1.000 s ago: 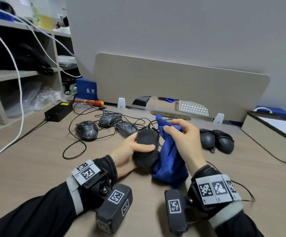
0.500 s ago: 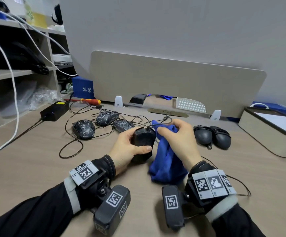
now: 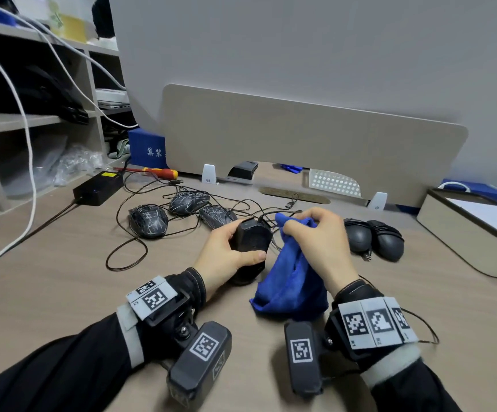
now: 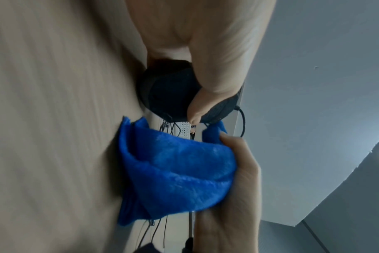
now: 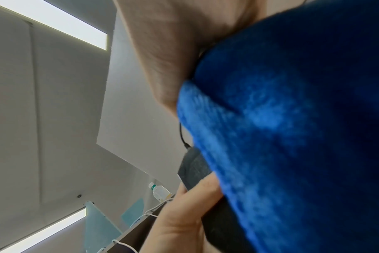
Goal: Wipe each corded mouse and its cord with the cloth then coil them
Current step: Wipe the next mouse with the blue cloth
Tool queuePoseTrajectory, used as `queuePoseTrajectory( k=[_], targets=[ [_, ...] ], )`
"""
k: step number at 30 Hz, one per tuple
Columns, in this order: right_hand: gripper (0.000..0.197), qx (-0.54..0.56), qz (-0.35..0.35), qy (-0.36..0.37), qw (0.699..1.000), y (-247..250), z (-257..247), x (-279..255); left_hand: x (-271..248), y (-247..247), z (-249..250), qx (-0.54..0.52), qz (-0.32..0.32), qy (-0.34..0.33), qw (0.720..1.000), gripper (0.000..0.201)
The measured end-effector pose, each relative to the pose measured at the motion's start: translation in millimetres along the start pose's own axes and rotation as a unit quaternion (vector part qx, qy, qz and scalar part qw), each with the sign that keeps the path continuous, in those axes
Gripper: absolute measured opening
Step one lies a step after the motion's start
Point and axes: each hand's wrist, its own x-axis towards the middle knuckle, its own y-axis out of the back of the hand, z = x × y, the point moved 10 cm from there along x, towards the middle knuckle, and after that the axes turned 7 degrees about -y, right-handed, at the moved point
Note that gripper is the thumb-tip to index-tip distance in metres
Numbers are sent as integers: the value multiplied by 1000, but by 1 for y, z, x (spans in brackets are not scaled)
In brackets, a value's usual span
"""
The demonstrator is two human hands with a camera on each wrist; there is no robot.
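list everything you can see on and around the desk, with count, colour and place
held mouse: 1, black, above the desk at centre, in the left hand
cloth: 1, blue, hanging from the right hand, lower end on the desk
patterned mice: 3, black with pale lines, left of centre, cords loose
plain mice: 2, black, side by side right of centre
power brick: 1, black, far left of the desk
screwdriver: 1, red and yellow, by the divider
divider: 1, beige, along the back
blue box: 1, left of the divider
tray: 1, beige, far right
shelf unit: 1, pale, left
left hand: grip round the held mouse
right hand: pinches the cloth
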Motion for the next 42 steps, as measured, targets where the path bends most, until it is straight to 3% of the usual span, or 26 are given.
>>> queuePoseTrajectory(
  k=[4, 8, 13, 17, 22, 26, 30, 34, 38, 42],
  targets=[
    [9, 55, 28, 60, 996, 12, -21, -5, 2, -1, -5, 20, -10, 13, 1000, 43],
    [7, 48, -11, 117, 992, 2, -38, -15, 3, -1, -7, 41, -16, 13, 999, 40],
    [16, 14, -77, 123, 989, -14, -40, -19, 3, -4, -4, 73, -30, -7, 997, 53],
    [24, -31, -79, 113, 990, -20, -34, -18, 3, -9, 0, 71, -49, -18, 996, 44],
    [27, -20, -152, 120, 981, -33, -40, -29, 2, -7, -1, 73, -46, -15, 996, 48],
    [31, -32, -83, 137, 987, -23, -39, -23, 3, -9, 1, 84, -51, -26, 995, 46],
    [30, -20, -144, 135, 980, -36, -40, -29, 1, -6, 1, 69, -41, -21, 997, 47],
    [32, -35, -79, 139, 987, -23, -38, -23, 3, -9, 1, 83, -51, -27, 995, 46],
    [35, -12, -159, 142, 977, -38, -42, -33, 2, -7, 0, 73, -45, -24, 996, 46],
    [31, -53, -56, 167, 983, -22, -39, -23, 2, -9, 0, 66, -51, -19, 996, 46]
  ],
)
